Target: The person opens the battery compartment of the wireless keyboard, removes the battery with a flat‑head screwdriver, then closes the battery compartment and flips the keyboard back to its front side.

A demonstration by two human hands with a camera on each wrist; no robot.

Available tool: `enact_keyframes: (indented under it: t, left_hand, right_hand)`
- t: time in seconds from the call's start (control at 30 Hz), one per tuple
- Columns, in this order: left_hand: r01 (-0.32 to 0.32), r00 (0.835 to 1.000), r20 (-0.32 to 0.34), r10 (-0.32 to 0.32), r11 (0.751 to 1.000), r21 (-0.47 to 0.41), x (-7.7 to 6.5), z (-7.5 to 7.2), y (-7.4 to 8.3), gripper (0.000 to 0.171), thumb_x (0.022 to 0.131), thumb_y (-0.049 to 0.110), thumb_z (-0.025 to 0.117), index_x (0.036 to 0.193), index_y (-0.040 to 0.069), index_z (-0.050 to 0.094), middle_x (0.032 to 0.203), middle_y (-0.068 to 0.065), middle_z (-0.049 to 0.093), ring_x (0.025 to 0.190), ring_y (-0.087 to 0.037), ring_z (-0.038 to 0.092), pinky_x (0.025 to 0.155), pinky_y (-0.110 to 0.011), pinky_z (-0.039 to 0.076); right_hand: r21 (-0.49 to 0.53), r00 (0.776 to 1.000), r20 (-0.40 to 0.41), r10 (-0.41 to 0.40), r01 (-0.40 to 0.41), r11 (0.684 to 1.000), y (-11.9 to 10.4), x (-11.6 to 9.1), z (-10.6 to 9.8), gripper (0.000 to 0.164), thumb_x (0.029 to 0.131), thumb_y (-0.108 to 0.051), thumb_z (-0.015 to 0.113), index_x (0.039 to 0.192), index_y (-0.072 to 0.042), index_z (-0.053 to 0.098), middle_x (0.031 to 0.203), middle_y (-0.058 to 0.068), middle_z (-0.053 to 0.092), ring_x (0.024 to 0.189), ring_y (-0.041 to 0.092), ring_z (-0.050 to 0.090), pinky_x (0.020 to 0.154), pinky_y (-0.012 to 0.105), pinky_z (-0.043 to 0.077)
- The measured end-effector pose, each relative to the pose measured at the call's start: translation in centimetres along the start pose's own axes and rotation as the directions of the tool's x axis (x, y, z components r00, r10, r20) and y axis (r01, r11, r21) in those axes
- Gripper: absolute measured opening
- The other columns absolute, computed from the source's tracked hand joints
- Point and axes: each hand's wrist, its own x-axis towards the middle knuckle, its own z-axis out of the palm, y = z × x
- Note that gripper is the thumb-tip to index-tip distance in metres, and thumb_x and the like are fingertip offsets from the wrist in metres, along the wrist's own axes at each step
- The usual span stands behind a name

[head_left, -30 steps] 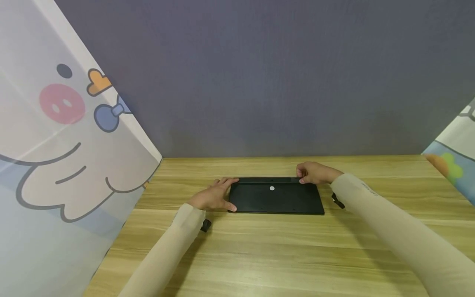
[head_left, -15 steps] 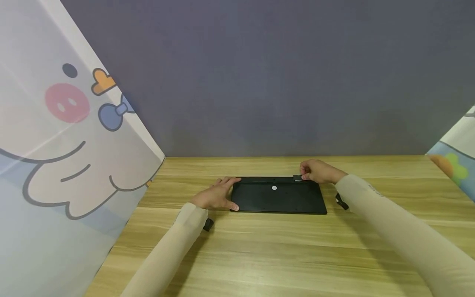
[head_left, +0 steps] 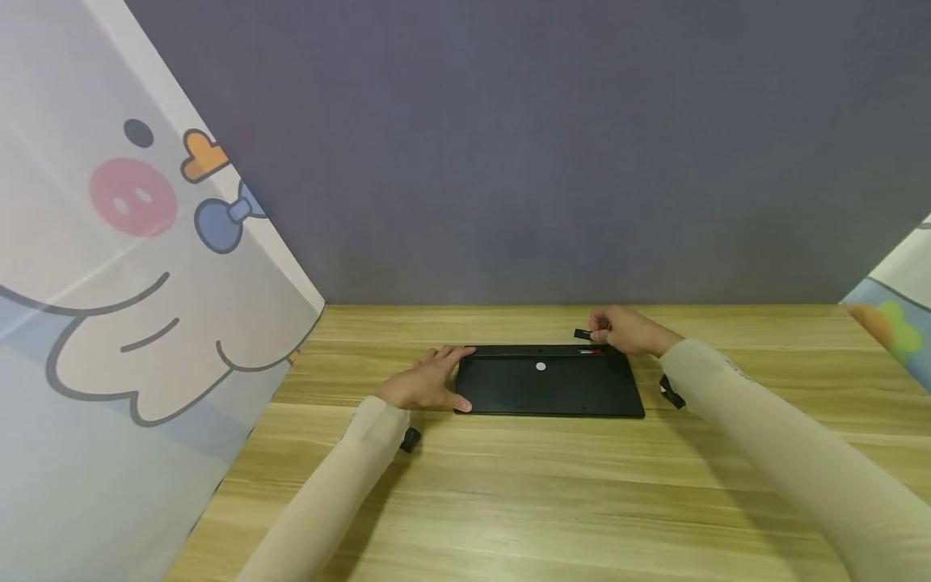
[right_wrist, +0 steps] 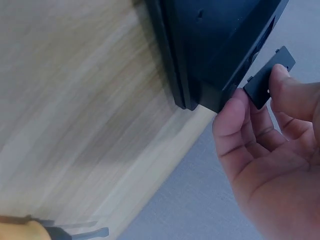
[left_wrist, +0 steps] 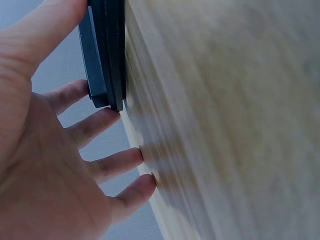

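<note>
A black keyboard (head_left: 549, 392) lies underside up on the wooden table, a round white sticker on its back. My left hand (head_left: 425, 385) spans its left end, thumb at the near edge and index finger at the far corner; in the left wrist view the fingers are spread and fairly straight. Beyond the far right edge, my right hand (head_left: 631, 331) pinches a small black battery cover (right_wrist: 272, 77) between thumb and fingers, off the keyboard. Where the cover was, a battery compartment (head_left: 590, 351) shows a bit of red and white; its contents are too small to tell.
The wood-grain table (head_left: 509, 493) reaches back to a grey panel (head_left: 524, 162). A cartoon-printed sheet (head_left: 145, 323) rises along the left side, another printed sheet (head_left: 895, 323) on the right. Small black pieces (head_left: 410, 439) sit at both wrists.
My right hand has lifted the battery cover off the keyboard's back and moved it beyond the far edge, uncovering the compartment. The left hand keeps its place on the keyboard's left end.
</note>
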Motion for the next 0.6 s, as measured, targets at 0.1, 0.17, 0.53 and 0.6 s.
enact_keyframes:
  t: [0.1,0.17,0.53,0.6]
  left_hand:
    - [0.0,1.0,0.001,0.0,1.0,0.002,0.1,0.1,-0.2,0.101,0.072,0.049,0.078,0.152,0.03,0.018,0.154,-0.001,0.016,0.139,-0.038,0.014,0.103,-0.064,0.016]
    - [0.001,1.0,0.0,-0.001,1.0,0.001,0.1,0.2,-0.3,0.101,0.072,0.049,0.078,0.152,0.031,0.018,0.154,0.0,0.016,0.139,-0.037,0.014,0.103,-0.064,0.015]
    - [0.0,1.0,0.015,0.0,1.0,0.0,0.1,0.0,-0.1,0.101,0.074,0.049,0.077,0.152,0.031,0.016,0.155,0.0,0.015,0.139,-0.039,0.011,0.103,-0.064,0.015]
    - [0.007,1.0,0.019,-0.007,1.0,0.002,0.1,0.0,-0.1,0.101,0.074,0.049,0.076,0.152,0.031,0.016,0.155,0.001,0.014,0.139,-0.038,0.01,0.104,-0.063,0.015]
  right_hand:
    - [-0.011,1.0,-0.002,0.001,-0.001,1.0,0.0,0.4,0.1,0.013,0.094,-0.004,0.056,0.083,-0.005,0.05,0.066,0.001,0.045,0.055,0.015,0.038,0.058,0.032,0.035]
    - [-0.013,1.0,-0.005,-0.001,0.001,1.0,-0.1,0.7,0.1,0.012,0.094,-0.004,0.056,0.083,-0.004,0.05,0.067,0.001,0.046,0.055,0.015,0.039,0.057,0.032,0.035]
    - [0.0,0.997,0.046,-0.067,0.067,0.998,0.4,1.8,-0.4,0.014,0.093,-0.008,0.059,0.082,-0.006,0.051,0.075,0.005,0.053,0.065,0.018,0.047,0.061,0.033,0.037]
    - [0.014,0.996,0.066,-0.066,0.065,0.998,0.5,1.9,-0.6,0.014,0.093,-0.007,0.059,0.081,-0.007,0.051,0.077,0.006,0.052,0.068,0.019,0.048,0.061,0.033,0.037]
